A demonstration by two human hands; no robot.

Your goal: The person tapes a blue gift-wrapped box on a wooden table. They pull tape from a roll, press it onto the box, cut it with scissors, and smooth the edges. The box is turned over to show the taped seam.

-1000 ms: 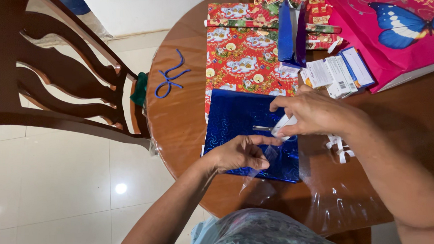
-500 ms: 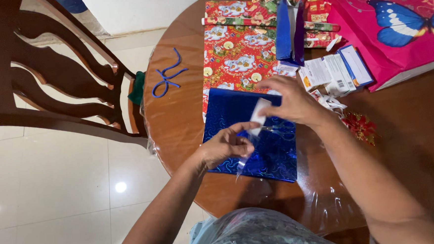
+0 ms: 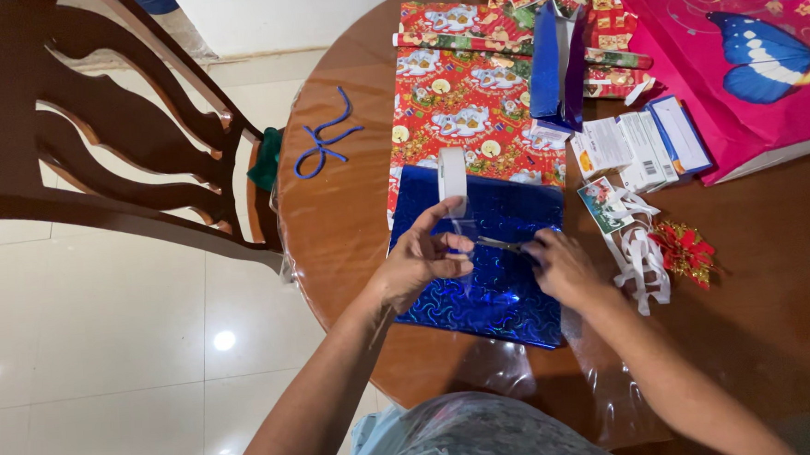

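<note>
Clear tape [image 3: 461, 226], pulled from the roll [image 3: 452, 174] my left hand [image 3: 420, 259] pinches, hangs over the blue holographic parcel [image 3: 494, 250] mid-counter. My right hand [image 3: 559, 264], at three o'clock, grips scissors [image 3: 503, 244]. A slack strip could curl, stick to itself, or cut crooked.

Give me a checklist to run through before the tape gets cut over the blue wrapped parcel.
1. Left hand holds the tape roll upright above the blue parcel: ok.
2. Right hand has the scissors, blades pointing toward the tape: ok.
3. Clear strip pulled taut between roll and fingers: cannot tell, it is see-through.
4. Left fingers clear of the blades: cannot tell, they sit close.
5. Parcel lies flat on the table: ok.
6. White ribbon and red bow lie aside of the parcel: ok.
</note>
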